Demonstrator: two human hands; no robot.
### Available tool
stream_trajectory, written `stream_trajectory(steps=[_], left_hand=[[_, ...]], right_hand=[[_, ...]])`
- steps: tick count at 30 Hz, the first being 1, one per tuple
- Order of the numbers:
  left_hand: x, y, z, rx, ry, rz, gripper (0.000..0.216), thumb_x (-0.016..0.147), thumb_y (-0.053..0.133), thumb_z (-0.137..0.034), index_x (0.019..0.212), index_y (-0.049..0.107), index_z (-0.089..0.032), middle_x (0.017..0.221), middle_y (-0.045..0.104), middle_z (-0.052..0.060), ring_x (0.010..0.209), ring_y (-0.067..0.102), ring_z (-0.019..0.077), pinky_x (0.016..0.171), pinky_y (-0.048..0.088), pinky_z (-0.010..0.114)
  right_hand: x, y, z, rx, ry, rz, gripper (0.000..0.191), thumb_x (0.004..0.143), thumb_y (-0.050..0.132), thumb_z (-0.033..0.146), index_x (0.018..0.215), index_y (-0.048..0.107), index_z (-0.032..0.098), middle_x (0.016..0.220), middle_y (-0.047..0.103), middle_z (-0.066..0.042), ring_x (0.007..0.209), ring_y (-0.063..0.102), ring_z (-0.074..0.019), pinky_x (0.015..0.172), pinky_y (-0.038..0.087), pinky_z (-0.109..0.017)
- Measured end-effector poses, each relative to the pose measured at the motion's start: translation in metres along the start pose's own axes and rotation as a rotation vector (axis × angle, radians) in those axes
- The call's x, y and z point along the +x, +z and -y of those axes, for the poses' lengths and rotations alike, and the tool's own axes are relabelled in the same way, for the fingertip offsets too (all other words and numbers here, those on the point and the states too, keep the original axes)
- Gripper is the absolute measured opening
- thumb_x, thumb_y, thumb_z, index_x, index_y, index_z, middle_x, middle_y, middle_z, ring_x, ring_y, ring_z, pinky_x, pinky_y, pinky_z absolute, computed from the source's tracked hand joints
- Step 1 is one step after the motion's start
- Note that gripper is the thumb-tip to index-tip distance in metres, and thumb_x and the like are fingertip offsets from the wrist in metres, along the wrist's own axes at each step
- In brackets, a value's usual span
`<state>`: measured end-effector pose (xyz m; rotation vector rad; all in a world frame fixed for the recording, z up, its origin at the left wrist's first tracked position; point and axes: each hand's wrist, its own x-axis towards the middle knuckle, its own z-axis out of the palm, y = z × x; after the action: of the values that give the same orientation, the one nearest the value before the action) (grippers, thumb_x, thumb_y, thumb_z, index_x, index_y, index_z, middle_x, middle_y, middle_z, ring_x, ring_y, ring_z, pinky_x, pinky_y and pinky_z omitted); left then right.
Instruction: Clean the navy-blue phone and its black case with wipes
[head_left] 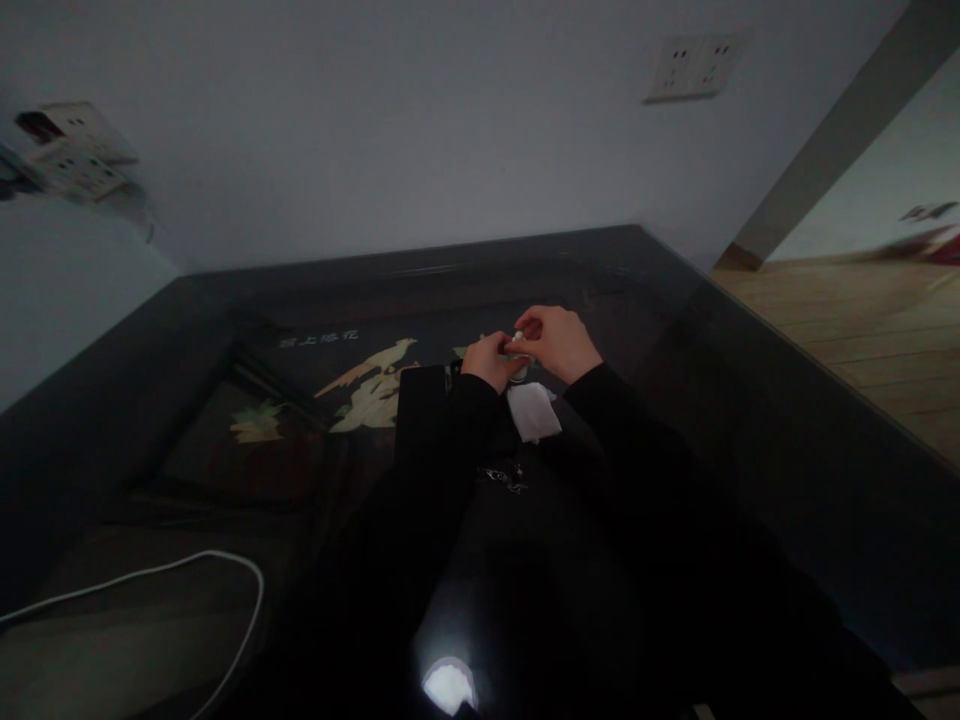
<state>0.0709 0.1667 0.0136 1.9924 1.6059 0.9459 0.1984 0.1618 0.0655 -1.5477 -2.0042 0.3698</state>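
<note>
Near the middle of the dark tabletop, my left hand is closed around a small bottle-like container with a pale lower end. My right hand pinches at its small white top, fingertips meeting those of the left. Fingers cover most of the container, so its exact kind is unclear. Just below the hands lies a folded white tissue. Closer to me, a small tangle of shiny metal pieces rests on the dark surface. A flat black object sits beside my left wrist.
The dark glossy table meets a pale wall. Leaf-and-bird decorations show on its left part. A white cable curves at the lower left. Sockets are on the wall, and a bright reflection glows near the front.
</note>
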Motion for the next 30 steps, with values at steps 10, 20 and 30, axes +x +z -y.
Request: stream_trajectory(steps=[10, 20, 30], left_hand=[[0.0000, 0.0011, 0.0000, -0.001, -0.003, 0.004, 0.025, 0.063, 0.069, -0.029, 0.082, 0.060, -0.015, 0.081, 0.067, 0.004, 0.073, 0.060, 0.0144, 0.068, 0.044, 0.026], [-0.0001, 0.0017, 0.0004, 0.016, -0.022, -0.012, 0.026, 0.062, 0.071, -0.031, 0.080, 0.060, -0.015, 0.082, 0.067, 0.005, 0.075, 0.061, 0.0161, 0.069, 0.045, 0.027], [-0.0014, -0.0030, -0.0047, 0.008, -0.015, 0.025, 0.028, 0.064, 0.070, -0.028, 0.087, 0.062, -0.014, 0.085, 0.068, 0.006, 0.078, 0.062, 0.0156, 0.069, 0.044, 0.025]], right_hand=[[-0.0002, 0.0007, -0.0009, 0.058, -0.020, 0.022, 0.015, 0.070, 0.064, 0.016, 0.084, 0.070, 0.017, 0.078, 0.069, -0.004, 0.074, 0.062, -0.0154, 0.068, 0.045, -0.026], [0.0035, 0.0029, -0.0056, 0.126, 0.037, -0.097, 0.014, 0.069, 0.067, 0.023, 0.081, 0.070, 0.017, 0.076, 0.069, -0.004, 0.073, 0.064, -0.0163, 0.067, 0.047, -0.027], [-0.0033, 0.0039, 0.0012, -0.060, 0.033, -0.074, 0.009, 0.071, 0.065, 0.027, 0.075, 0.070, 0.021, 0.072, 0.068, -0.003, 0.072, 0.063, -0.0179, 0.067, 0.045, -0.029]])
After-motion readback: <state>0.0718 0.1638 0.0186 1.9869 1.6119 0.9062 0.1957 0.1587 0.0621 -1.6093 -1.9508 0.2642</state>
